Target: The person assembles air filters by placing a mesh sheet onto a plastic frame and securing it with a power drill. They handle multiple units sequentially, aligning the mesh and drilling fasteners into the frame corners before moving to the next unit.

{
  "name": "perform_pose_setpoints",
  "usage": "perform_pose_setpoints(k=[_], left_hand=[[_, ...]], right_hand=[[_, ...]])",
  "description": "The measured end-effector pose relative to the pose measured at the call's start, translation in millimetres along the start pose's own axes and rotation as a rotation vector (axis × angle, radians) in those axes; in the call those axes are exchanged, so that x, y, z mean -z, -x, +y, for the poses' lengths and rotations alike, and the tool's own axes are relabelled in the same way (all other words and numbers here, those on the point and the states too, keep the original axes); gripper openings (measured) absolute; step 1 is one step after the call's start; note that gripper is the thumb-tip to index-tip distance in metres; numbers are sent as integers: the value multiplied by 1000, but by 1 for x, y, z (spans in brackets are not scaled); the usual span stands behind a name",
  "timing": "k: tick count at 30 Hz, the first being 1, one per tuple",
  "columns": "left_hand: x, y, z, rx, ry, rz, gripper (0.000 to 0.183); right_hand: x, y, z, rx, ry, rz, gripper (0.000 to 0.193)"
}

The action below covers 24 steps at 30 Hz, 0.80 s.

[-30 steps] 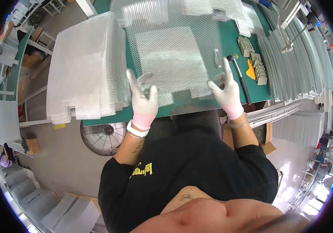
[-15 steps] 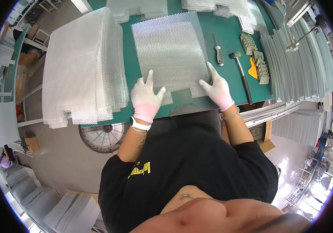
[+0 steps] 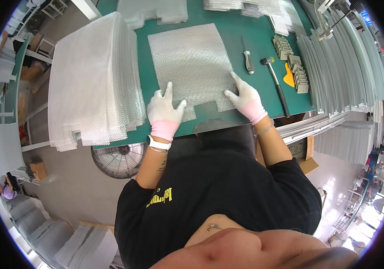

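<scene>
A silvery expanded-metal mesh sheet [image 3: 191, 62] with a notch in its near edge lies on the green tabletop [image 3: 156, 26] in front of me. My left hand [image 3: 163, 110], in a white glove with a pink cuff, rests on the sheet's near left corner, fingers spread. At the near right edge, my right hand [image 3: 245, 96], gloved alike, touches the sheet with thumb and forefinger apart. Neither hand is closed around anything. To the left stands a tall stack of similar mesh sheets [image 3: 86, 76].
Right of the sheet lie a screwdriver [image 3: 248, 62], a hammer [image 3: 277, 85], a yellow scraper [image 3: 288, 76] and rows of small metal plates [image 3: 297, 74]. Long pale metal strips [image 3: 335, 67] are piled at the right. More mesh sheets [image 3: 154, 10] lie at the back. A round fan [image 3: 120, 160] stands below the table's edge.
The mesh sheet's far edge has dropped, and it now lies flatter. Both hands keep nearly the same places on it. The whole view has shifted slightly.
</scene>
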<state>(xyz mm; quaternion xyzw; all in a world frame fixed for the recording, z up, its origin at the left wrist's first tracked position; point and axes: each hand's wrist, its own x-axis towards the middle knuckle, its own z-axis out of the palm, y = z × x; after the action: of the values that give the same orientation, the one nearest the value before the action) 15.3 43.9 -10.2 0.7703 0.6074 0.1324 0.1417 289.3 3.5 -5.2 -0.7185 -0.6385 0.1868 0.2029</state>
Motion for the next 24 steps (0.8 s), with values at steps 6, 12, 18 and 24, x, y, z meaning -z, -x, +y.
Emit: perform_pose_setpoints(k=[6, 12, 18, 24], left_hand=[[4, -4, 0, 54, 21, -16, 71], [12, -5, 3, -108, -172, 94, 67], [11, 5, -3, -185, -180, -105, 62], [14, 48, 7, -185, -121, 94, 66]], right_hand=[[6, -6, -3, 6, 122, -67, 61], [73, -56, 56, 36, 226, 425, 30], [126, -88, 220, -478, 626, 217, 76], [143, -88, 222, -281, 655, 248, 39]])
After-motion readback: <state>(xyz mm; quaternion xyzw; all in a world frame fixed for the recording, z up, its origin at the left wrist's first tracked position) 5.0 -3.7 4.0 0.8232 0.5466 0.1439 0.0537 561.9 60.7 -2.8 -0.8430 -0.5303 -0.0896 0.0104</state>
